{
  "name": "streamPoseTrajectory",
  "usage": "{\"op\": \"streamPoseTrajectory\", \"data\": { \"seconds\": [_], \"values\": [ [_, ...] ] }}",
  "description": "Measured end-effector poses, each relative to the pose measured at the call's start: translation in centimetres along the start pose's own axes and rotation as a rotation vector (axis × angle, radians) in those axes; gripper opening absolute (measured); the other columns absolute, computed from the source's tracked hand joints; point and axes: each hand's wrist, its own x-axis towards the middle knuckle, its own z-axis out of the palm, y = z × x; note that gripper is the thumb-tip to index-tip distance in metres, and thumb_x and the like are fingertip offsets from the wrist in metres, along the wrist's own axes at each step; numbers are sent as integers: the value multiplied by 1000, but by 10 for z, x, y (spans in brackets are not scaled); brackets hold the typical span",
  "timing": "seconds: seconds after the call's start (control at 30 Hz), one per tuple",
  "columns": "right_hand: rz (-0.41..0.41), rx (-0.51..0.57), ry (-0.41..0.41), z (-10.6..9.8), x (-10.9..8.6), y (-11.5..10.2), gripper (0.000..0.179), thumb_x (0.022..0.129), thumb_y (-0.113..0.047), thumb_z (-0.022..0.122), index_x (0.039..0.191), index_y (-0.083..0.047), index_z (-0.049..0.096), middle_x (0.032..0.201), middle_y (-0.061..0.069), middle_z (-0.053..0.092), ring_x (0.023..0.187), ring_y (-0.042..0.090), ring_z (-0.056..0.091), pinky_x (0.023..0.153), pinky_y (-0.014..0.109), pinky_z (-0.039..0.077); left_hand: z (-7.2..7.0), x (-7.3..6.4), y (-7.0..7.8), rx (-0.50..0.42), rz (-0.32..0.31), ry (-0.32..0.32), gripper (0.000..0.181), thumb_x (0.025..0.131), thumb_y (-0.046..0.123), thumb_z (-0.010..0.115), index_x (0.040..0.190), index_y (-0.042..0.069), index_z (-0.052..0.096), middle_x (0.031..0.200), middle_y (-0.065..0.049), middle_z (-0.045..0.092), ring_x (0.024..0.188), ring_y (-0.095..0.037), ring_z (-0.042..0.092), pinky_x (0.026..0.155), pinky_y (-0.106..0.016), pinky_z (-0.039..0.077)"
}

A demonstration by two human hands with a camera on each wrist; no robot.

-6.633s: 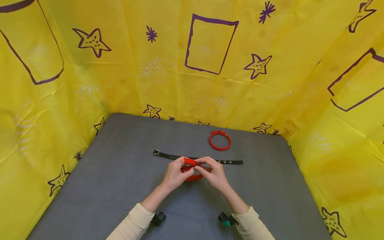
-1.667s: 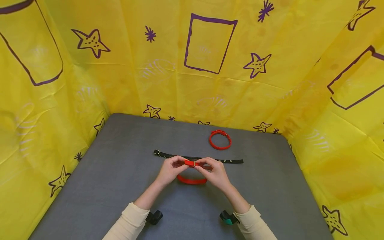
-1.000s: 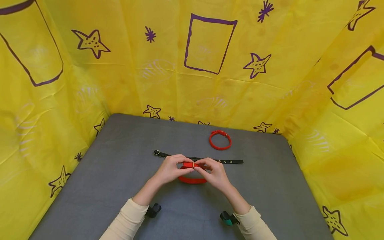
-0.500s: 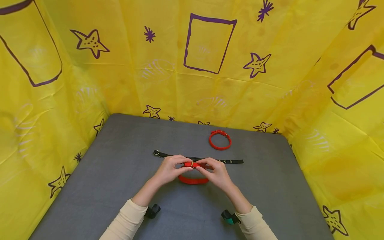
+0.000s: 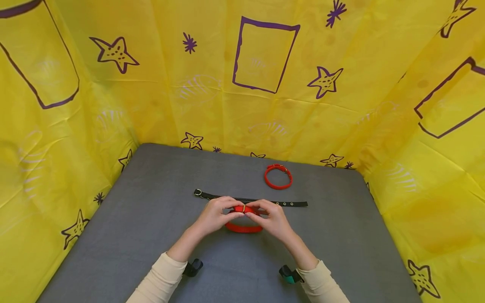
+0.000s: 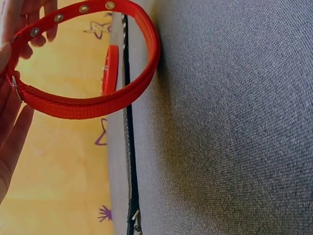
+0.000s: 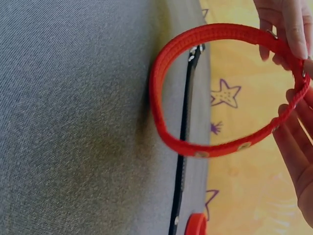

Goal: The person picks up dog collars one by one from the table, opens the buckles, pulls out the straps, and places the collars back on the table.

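A red collar (image 5: 243,228) with metal eyelets is bent into a loop between both hands, its lower part hanging toward the table. My left hand (image 5: 213,213) pinches it left of the metal buckle (image 5: 244,208); my right hand (image 5: 273,216) pinches it just to the right. In the left wrist view the collar (image 6: 83,108) forms a nearly full ring, with eyelets along one side. From the right wrist the collar (image 7: 195,34) shows the same ring, and fingers of both hands meet at its top. Fingertips partly hide the buckle.
Behind the hands, a black collar (image 5: 299,204) with eyelets lies stretched out on the grey table (image 5: 159,181). Farther back rests another red collar (image 5: 278,186), buckled into a ring. Yellow patterned cloth (image 5: 212,105) surrounds the table's back and sides.
Since the earliest frame, the held collar's end and buckle have come into line between the fingertips, and its loop has spread wider below. Over the last second only small finger shifts show.
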Motion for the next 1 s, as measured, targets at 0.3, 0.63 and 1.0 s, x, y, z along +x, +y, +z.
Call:
{"op": "streamPoseTrajectory", "data": {
  "seconds": [0.3,0.63,1.0],
  "values": [
    [12,-10,14,0,2,-4,19,79,8,75,97,5,71,91,16,70,83,27,68,72,47,57,1,1,1,-3,-22,5,20,78,19,83,96,14,76,91,6,70,80,-8,64,67,-35,55],
    [-34,-22,32,0,2,-1,21,76,9,77,96,5,72,90,16,70,82,31,67,71,48,57,2,-2,0,-41,-73,9,21,78,19,82,98,15,76,94,7,71,85,-7,65,74,-32,56],
    [-26,-116,129,-12,-6,4,23,74,9,78,95,4,72,90,15,71,77,27,69,66,45,58,0,-7,-7,-108,-66,109,28,72,5,85,99,7,76,93,2,72,83,-9,68,77,-25,56]
  ]
}}
